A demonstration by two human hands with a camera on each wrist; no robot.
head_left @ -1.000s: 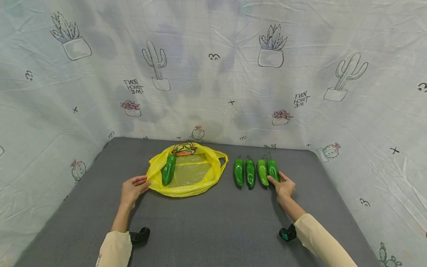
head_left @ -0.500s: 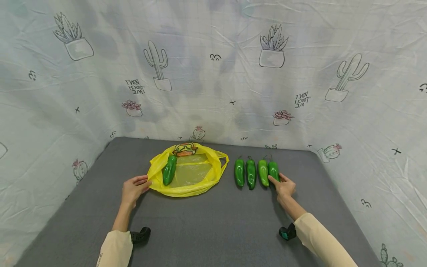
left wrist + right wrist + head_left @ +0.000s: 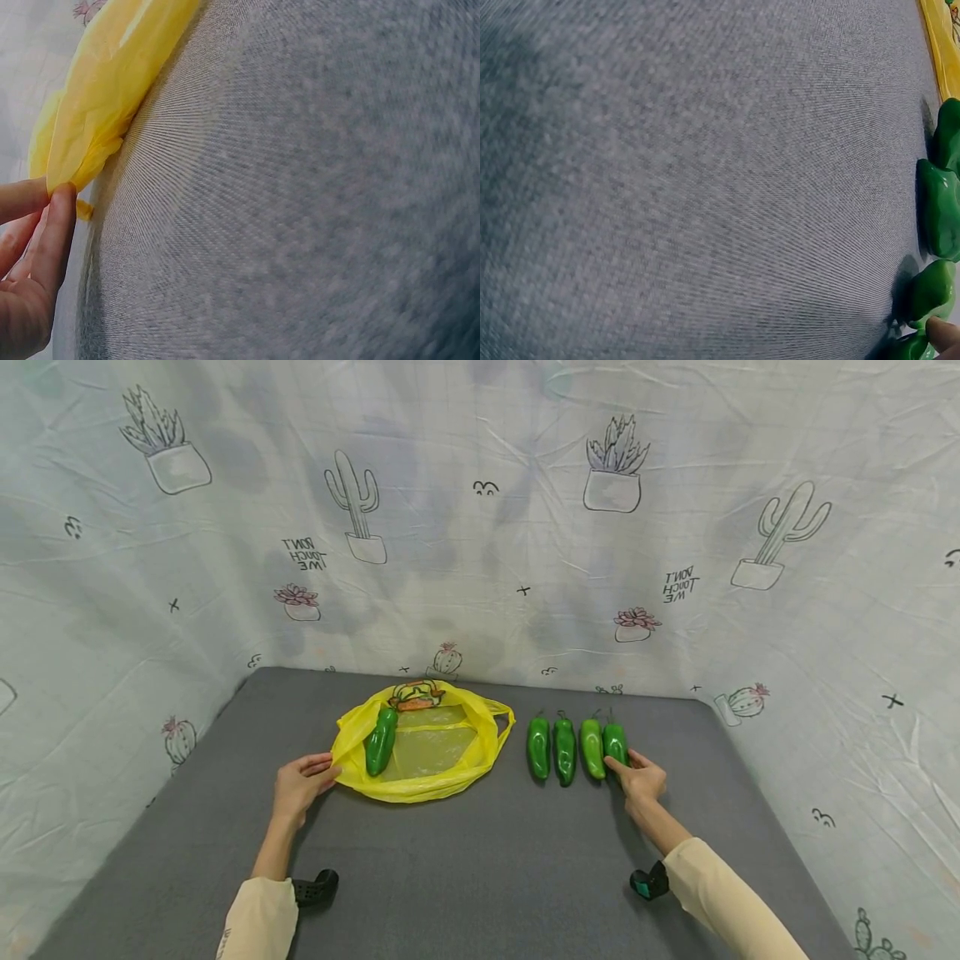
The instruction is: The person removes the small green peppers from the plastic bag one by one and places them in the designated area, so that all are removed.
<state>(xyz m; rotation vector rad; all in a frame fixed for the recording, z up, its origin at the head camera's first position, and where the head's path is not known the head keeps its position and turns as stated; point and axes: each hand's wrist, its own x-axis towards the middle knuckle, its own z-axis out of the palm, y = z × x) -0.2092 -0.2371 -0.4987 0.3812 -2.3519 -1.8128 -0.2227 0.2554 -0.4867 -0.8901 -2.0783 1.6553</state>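
Note:
A yellow plastic bag [image 3: 420, 792] lies with its mouth spread wide on the grey table. My left hand [image 3: 297, 789] pinches the left edge of its rim between thumb and fingers; the left wrist view shows the bag's film [image 3: 112, 82] drawn into the fingertips. Inside the bag, along its left side, rests a long dark green vegetable [image 3: 381, 743] like a cucumber. To the right, my right hand [image 3: 640, 781] grips the lower end of the rightmost green pepper [image 3: 615, 742], thumb on its left side and fingers on its right. Beside it is a lighter green pepper [image 3: 592, 748].
Two more green peppers, one [image 3: 537, 747] nearer the bag and another [image 3: 565, 752] alongside, complete the row, stems pointing away. A bag handle [image 3: 504, 720] sticks out toward them. White cloth [image 3: 480, 527] with cactus drawings hangs behind and beside the grey table [image 3: 465, 877].
Both hands keep almost the same places and holds. The whole head view has shifted very slightly; the bag and peppers have not visibly moved on the table.

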